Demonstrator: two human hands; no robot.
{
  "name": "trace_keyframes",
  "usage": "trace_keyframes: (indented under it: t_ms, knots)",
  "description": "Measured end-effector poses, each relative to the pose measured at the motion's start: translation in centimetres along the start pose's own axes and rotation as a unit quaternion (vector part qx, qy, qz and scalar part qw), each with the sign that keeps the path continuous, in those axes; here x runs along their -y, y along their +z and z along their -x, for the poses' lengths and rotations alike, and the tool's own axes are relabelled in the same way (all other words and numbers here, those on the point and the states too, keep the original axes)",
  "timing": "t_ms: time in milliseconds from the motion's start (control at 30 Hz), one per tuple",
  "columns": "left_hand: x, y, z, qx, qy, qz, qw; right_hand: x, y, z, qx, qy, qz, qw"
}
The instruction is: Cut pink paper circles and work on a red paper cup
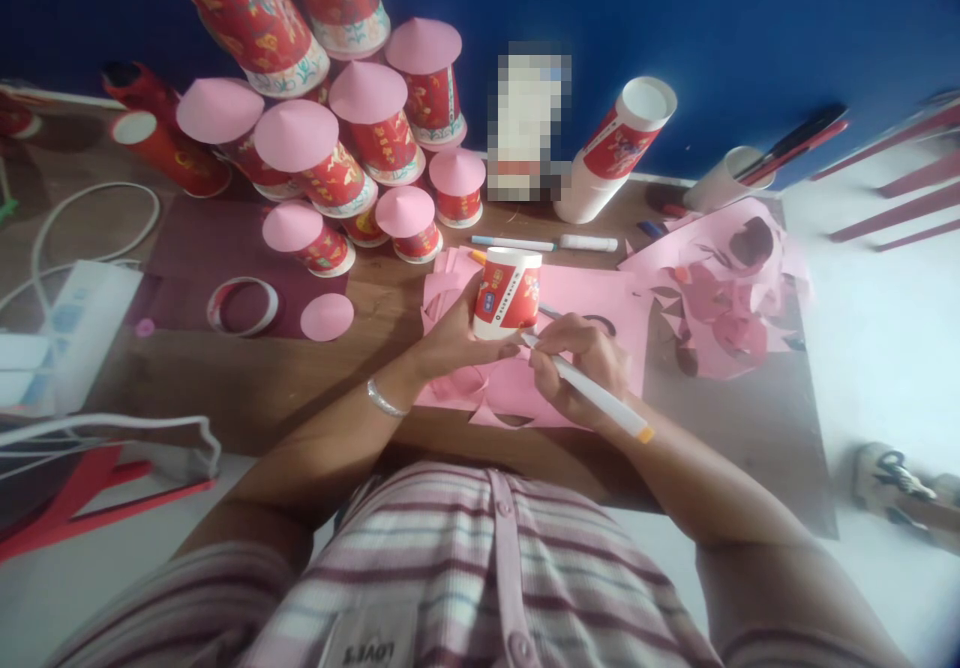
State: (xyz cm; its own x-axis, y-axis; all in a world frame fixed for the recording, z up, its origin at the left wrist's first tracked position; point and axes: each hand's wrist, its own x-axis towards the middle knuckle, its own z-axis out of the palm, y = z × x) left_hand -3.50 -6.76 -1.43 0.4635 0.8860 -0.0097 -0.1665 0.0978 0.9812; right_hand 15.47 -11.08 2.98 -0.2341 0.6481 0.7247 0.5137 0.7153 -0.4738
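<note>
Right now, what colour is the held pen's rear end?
Orange, on the slim white plastic pen; head view.

A paper cup (pixel 508 293) stands on a paper sheet (pixel 585 293) near the worktop's (pixel 247 388) front edge, capped cups (pixel 360 148) clustered behind it to the left, paper scraps (pixel 720 298) by the right edge.

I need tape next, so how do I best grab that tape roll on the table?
Pinch the tape roll from above, one finger inside its hole, thumb outside: it lies flat, hole up. The left hand holds the cup, the right hand the marker.
</note>
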Motion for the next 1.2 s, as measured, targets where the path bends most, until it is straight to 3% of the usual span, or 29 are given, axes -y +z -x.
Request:
trace_keyframes:
  t_ms: [233, 1200]
  knots:
    - [0.58, -0.18, -0.17, 0.005, 0.021, -0.015, 1.000, 0.02, 0.05, 0.10, 0.002, 0.006, 0.004, 1.000]
    - [-0.19, 0.24, -0.02, 0.012, -0.013, 0.018, 1.000, 0.54, -0.33, -0.01, 0.009, 0.051, 0.023, 0.998]
